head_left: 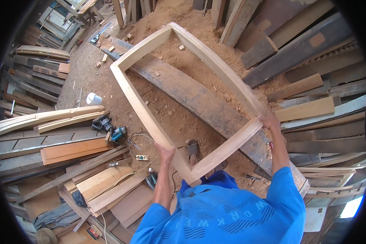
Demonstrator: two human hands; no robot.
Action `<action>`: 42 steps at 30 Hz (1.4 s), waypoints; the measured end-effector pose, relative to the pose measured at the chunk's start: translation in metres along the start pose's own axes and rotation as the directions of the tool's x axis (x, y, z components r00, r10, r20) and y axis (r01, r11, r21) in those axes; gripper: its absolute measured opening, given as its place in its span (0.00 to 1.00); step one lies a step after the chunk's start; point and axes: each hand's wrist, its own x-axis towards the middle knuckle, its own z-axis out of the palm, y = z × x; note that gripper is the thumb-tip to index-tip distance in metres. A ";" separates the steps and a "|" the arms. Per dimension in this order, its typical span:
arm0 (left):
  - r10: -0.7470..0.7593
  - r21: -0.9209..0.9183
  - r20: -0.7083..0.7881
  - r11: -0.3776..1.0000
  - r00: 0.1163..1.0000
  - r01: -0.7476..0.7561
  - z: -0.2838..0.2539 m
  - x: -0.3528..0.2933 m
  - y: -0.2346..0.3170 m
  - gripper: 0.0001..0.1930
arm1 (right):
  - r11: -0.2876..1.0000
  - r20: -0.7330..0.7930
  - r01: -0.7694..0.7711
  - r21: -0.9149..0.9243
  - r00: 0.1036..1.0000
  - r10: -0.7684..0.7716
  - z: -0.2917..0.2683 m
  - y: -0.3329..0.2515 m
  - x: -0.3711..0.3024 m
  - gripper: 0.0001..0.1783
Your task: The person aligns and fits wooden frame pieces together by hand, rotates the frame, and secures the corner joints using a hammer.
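Observation:
A pale rectangular wooden frame (140, 105) is held up in front of me, tilted, with one corner close to my waist. My left hand (165, 153) is closed round its left long rail, near that corner. At the right near corner, my right hand (269, 120) grips the frame where the long rail meets the short one. Below the frame lies a long, worn plank bench (187, 91), running from far left to near right. Its dusty top shows through the frame's opening.
Sawdust and wood scraps cover the floor (166, 14). Boards (313, 110) are stacked along the right, and more lumber (73, 152) lies at left. Near it are power tools (117, 133), a white bucket (94, 99), a power strip (142, 157) and loose cords. A handsaw (99, 34) lies at the bench's far end.

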 end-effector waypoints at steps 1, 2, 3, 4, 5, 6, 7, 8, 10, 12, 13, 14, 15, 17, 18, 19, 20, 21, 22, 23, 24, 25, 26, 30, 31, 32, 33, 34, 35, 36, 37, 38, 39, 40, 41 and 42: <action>0.004 0.000 0.058 1.000 0.998 -0.004 -0.013 0.014 -0.001 0.51 | 0.996 -0.032 0.087 0.013 0.996 -0.087 0.007 0.000 -0.006 0.51; 0.009 -0.001 0.118 1.000 0.993 -0.009 -0.024 0.027 0.001 0.50 | 0.992 -0.052 0.128 0.015 0.990 -0.128 0.014 0.002 -0.013 0.51; 0.011 -0.011 0.127 1.000 0.992 -0.010 -0.037 0.035 0.016 0.50 | 0.986 -0.071 0.163 0.014 0.984 -0.162 0.021 0.006 -0.020 0.51; 0.040 -0.034 0.169 0.999 0.985 -0.034 -0.055 0.040 0.041 0.48 | 0.987 0.084 0.163 -0.002 0.983 -0.162 0.028 0.010 -0.028 0.50; 0.066 -0.055 0.198 0.997 0.978 -0.056 -0.074 0.047 0.054 0.47 | 0.984 0.238 0.177 -0.013 0.957 -0.169 0.031 0.009 -0.037 0.49; 0.063 -0.061 0.185 0.997 0.981 -0.052 -0.091 0.056 0.050 0.47 | 0.964 0.246 0.263 -0.034 0.937 -0.247 0.034 0.000 -0.052 0.47; 0.072 0.018 0.173 0.997 0.982 -0.076 -0.104 0.068 0.048 0.45 | 0.952 0.225 0.307 0.002 0.927 -0.299 0.040 -0.001 -0.064 0.46; 0.080 0.100 0.160 0.990 0.984 -0.097 -0.115 0.079 0.045 0.43 | 0.935 0.205 0.354 0.038 0.913 -0.354 0.047 -0.003 -0.075 0.44; 0.015 0.137 0.179 0.990 0.984 -0.040 -0.133 0.096 0.064 0.42 | 0.888 0.155 0.427 0.170 0.879 -0.452 0.062 -0.004 -0.095 0.36; -0.079 0.261 0.204 0.965 0.976 0.023 -0.146 0.124 0.067 0.43 | 0.833 0.178 0.511 0.213 0.818 -0.548 0.071 -0.014 -0.117 0.31; -0.072 0.255 0.203 0.967 0.977 0.018 -0.152 0.140 0.059 0.43 | 0.810 0.206 0.545 0.216 0.786 -0.584 0.076 -0.023 -0.123 0.30; -0.102 0.343 0.189 0.939 0.977 0.032 -0.154 0.158 0.046 0.44 | 0.813 0.202 0.542 0.215 0.790 -0.580 0.079 -0.033 -0.129 0.30; -0.128 0.428 0.178 0.903 0.976 0.040 -0.154 0.176 0.037 0.44 | 0.840 0.349 0.475 0.263 0.765 -0.541 0.081 -0.042 -0.135 0.31; -0.151 0.458 0.197 0.888 0.969 0.045 -0.155 0.204 0.032 0.45 | 0.872 0.491 0.388 0.299 0.720 -0.489 0.084 -0.056 -0.147 0.32; -0.128 0.458 0.202 0.889 0.971 0.022 -0.155 0.216 0.033 0.45 | 0.882 0.517 0.326 0.341 0.718 -0.466 0.084 -0.060 -0.153 0.30; -0.105 0.459 0.208 0.888 0.972 -0.002 -0.156 0.227 0.033 0.44 | 0.887 0.543 0.260 0.381 0.713 -0.443 0.084 -0.065 -0.159 0.28; -0.070 0.422 0.222 0.906 0.972 -0.032 -0.160 0.241 0.032 0.43 | 0.917 0.606 0.218 0.335 0.695 -0.386 0.088 -0.074 -0.161 0.28; -0.072 0.426 0.226 0.904 0.971 -0.033 -0.165 0.252 0.029 0.43 | 0.918 0.610 0.212 0.336 0.694 -0.384 0.092 -0.084 -0.166 0.28; -0.104 0.471 0.216 0.882 0.971 -0.010 -0.164 0.263 0.043 0.42 | 0.895 0.618 0.208 0.395 0.660 -0.426 0.098 -0.089 -0.172 0.28; -0.143 0.519 0.184 0.854 0.973 0.028 -0.171 0.270 0.050 0.41 | 0.863 0.623 0.218 0.456 0.614 -0.484 0.104 -0.099 -0.179 0.29; -0.129 0.567 0.148 0.823 0.980 0.023 -0.176 0.286 0.042 0.40 | 0.862 0.626 0.218 0.457 0.610 -0.486 0.111 -0.110 -0.186 0.29; -0.133 0.569 0.152 0.822 0.979 0.023 -0.175 0.293 0.044 0.40 | 0.847 0.652 0.151 0.510 0.575 -0.495 0.120 -0.120 -0.195 0.29; -0.101 0.606 0.104 0.795 0.989 0.018 -0.175 0.298 0.047 0.40 | 0.827 0.672 0.083 0.557 0.540 -0.507 0.123 -0.133 -0.201 0.30; -0.069 0.660 0.049 0.751 0.996 0.020 -0.176 0.311 0.057 0.42 | 0.838 0.691 0.034 0.544 0.549 -0.470 0.101 -0.164 -0.222 0.32; -0.053 0.660 0.041 0.751 0.998 0.013 -0.174 0.311 0.060 0.42 | 0.838 0.690 0.033 0.545 0.550 -0.470 0.100 -0.164 -0.220 0.32; -0.052 0.661 0.041 0.751 0.998 0.012 -0.172 0.309 0.063 0.42 | 0.850 0.724 0.015 0.527 0.517 -0.458 0.100 -0.162 -0.217 0.32; -0.061 0.653 0.027 0.757 0.998 0.029 -0.169 0.307 0.065 0.42 | 0.862 0.756 -0.002 0.508 0.481 -0.444 0.099 -0.161 -0.213 0.32; -0.068 0.646 0.013 0.762 0.998 0.043 -0.165 0.306 0.071 0.42 | 0.859 0.753 -0.003 0.512 0.482 -0.447 0.100 -0.160 -0.202 0.32; -0.070 0.649 -0.002 0.759 0.998 0.054 -0.169 0.306 0.068 0.42 | 0.876 0.630 0.161 0.454 0.637 -0.443 0.099 -0.164 -0.189 0.31; -0.049 0.648 -0.005 0.761 0.999 0.040 -0.170 0.307 0.067 0.41 | 0.882 0.470 0.306 0.359 0.757 -0.454 0.098 -0.170 -0.175 0.32; -0.031 0.648 -0.010 0.761 0.999 0.030 -0.172 0.307 0.059 0.41 | 0.880 0.342 0.233 0.415 0.856 -0.388 0.080 -0.183 -0.165 0.33; 0.016 0.628 -0.021 0.778 1.000 0.001 -0.169 0.307 0.057 0.41 | 0.825 0.178 0.257 0.503 0.904 -0.390 0.082 -0.187 -0.144 0.38; 0.011 0.631 -0.035 0.776 0.999 0.014 -0.171 0.305 0.049 0.41 | 0.838 0.106 0.269 0.474 0.928 -0.358 0.069 -0.203 -0.127 0.42; 0.052 0.581 -0.067 0.814 0.996 -0.003 -0.175 0.304 0.041 0.42 | 0.851 0.031 0.281 0.444 0.944 -0.328 0.049 -0.224 -0.114 0.48; 0.094 0.529 -0.094 0.848 0.991 -0.030 -0.177 0.302 0.038 0.42 | 0.868 0.039 0.236 0.437 0.959 -0.281 0.026 -0.243 -0.106 0.48; 0.089 0.513 -0.068 0.857 0.994 -0.041 -0.168 0.297 0.050 0.40 | 0.888 0.045 0.176 0.425 0.976 -0.215 0.008 -0.256 -0.100 0.49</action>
